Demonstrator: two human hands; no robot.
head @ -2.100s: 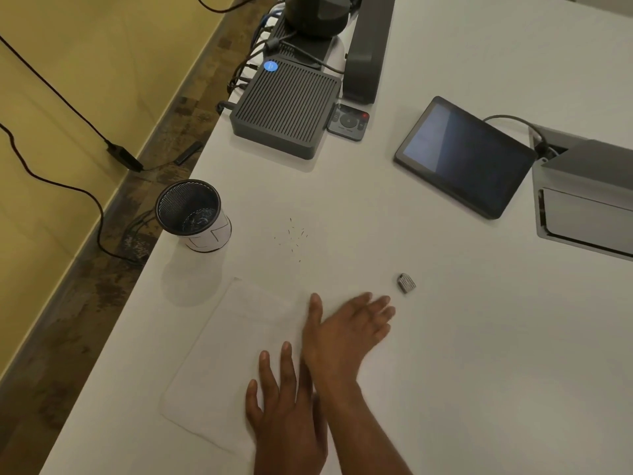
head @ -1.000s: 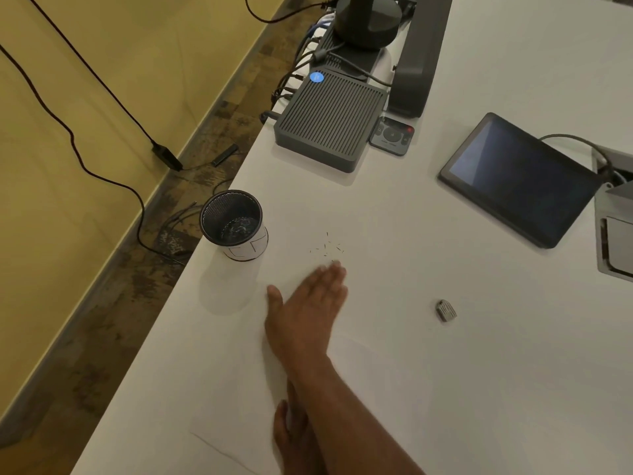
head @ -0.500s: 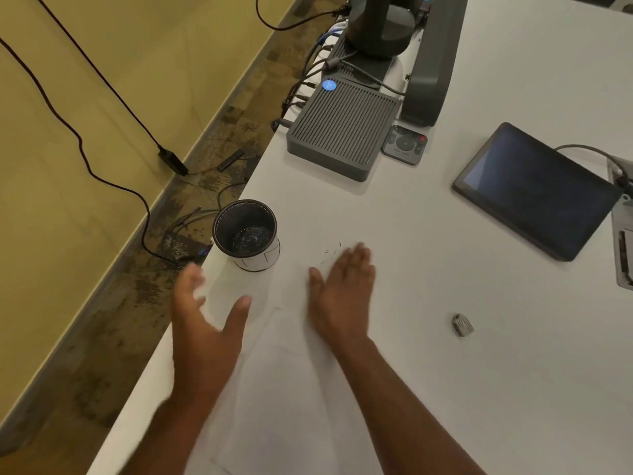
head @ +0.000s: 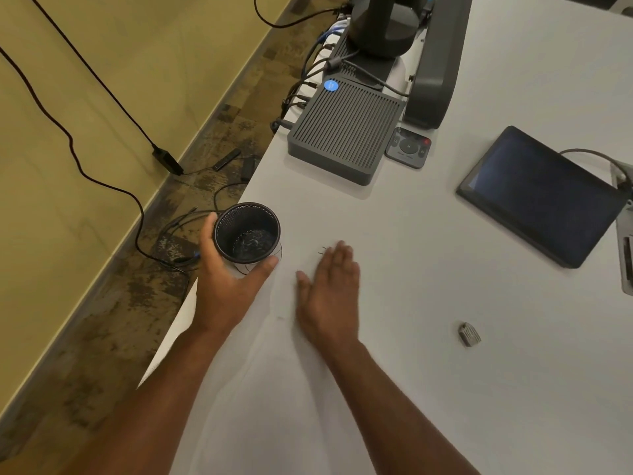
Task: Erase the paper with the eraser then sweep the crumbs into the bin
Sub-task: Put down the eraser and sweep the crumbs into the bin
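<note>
A small black mesh bin (head: 247, 234) stands at the left edge of the white table (head: 479, 389). My left hand (head: 226, 269) grips the bin around its near side, thumb on the right, fingers on the left. My right hand (head: 330, 293) lies flat on the table just right of the bin, fingers straight. A few dark eraser crumbs (head: 323, 250) show at its fingertips; others may be hidden under the hand. The white paper (head: 274, 389) lies under and between my forearms. The small grey eraser (head: 468, 334) sits alone to the right.
A dark ribbed box (head: 346, 132), a small remote (head: 408, 147) and a black stand (head: 435, 60) are at the back. A dark tablet (head: 541, 197) lies at the right. Cables (head: 102, 180) run over the floor beyond the table's left edge.
My left hand came forward from the paper and took hold of the bin. My right hand slid over the paper to the crumbs. The camera view shifted left.
</note>
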